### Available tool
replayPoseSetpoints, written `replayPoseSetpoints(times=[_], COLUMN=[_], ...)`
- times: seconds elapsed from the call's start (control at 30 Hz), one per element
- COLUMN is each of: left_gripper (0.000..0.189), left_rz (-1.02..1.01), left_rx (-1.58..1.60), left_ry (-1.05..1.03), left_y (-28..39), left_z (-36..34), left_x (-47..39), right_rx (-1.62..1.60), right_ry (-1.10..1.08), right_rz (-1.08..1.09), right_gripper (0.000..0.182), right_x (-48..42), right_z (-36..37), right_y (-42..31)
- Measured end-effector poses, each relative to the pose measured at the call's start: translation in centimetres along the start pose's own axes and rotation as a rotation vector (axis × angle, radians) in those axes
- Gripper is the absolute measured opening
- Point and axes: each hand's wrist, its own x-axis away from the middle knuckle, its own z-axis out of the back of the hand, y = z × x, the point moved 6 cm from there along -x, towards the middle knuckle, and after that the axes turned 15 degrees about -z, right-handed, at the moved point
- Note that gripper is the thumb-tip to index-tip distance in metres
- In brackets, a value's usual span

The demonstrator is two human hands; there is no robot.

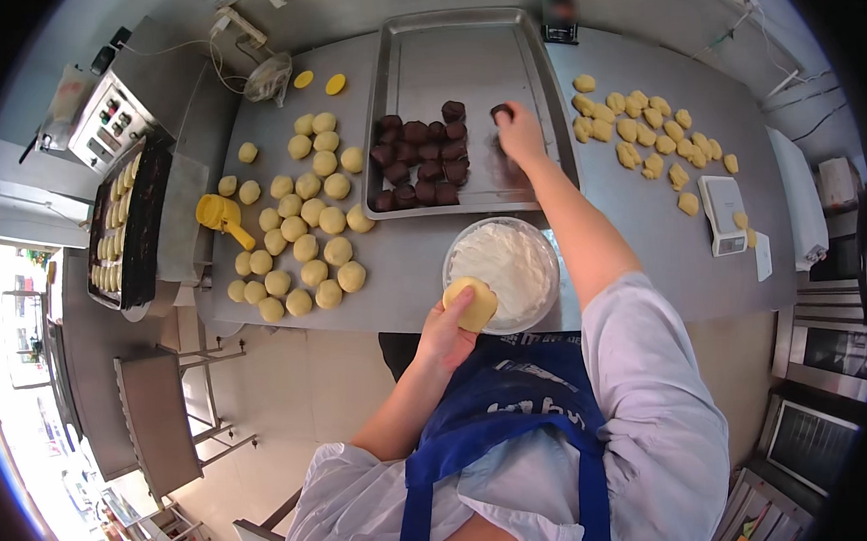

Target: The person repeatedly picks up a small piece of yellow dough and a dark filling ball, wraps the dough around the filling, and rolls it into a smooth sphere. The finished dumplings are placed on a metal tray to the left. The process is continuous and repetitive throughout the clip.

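In my left hand point(447, 335) lies a flattened round of pale yellow dough point(471, 304), the thumb on top of it, at the near left rim of a clear bowl of white flour point(509, 267). My right hand point(520, 136) grips a dark brown filling lump point(500, 111) over the right part of a metal baking tray point(460, 59). Several more dark lumps point(416, 132) sit in rows at the tray's left side. Smooth dough balls point(308, 185) spread over the table left of the tray. Rougher dough pieces point(645, 135) lie to its right.
A yellow plastic tool with a handle point(220, 213) lies at the left, with two yellow discs point(335, 84) farther back. A white scale point(723, 214) bears a dough piece at the right. A phone point(561, 15) stands behind the tray. A dark tray of shaped dough point(141, 232) is far left.
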Motion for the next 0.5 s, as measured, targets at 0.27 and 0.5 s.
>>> replayPoseSetpoints(times=[0.27, 0.5], left_gripper=[0.038, 0.045], left_rz=[0.060, 0.022], left_rx=[-0.008, -0.027], left_ry=[-0.097, -0.214], left_y=[-2.6, -1.5], left_z=[-1.4, -4.3], left_x=[0.7, 2.6], right_rx=[-1.007, 0.195], right_ry=[-0.399, -0.069], right_rz=[-0.417, 0.688], right_gripper=[0.025, 0.032], right_x=[14.4, 30.8], right_z=[6.7, 7.5], right_y=[0.5, -5.6])
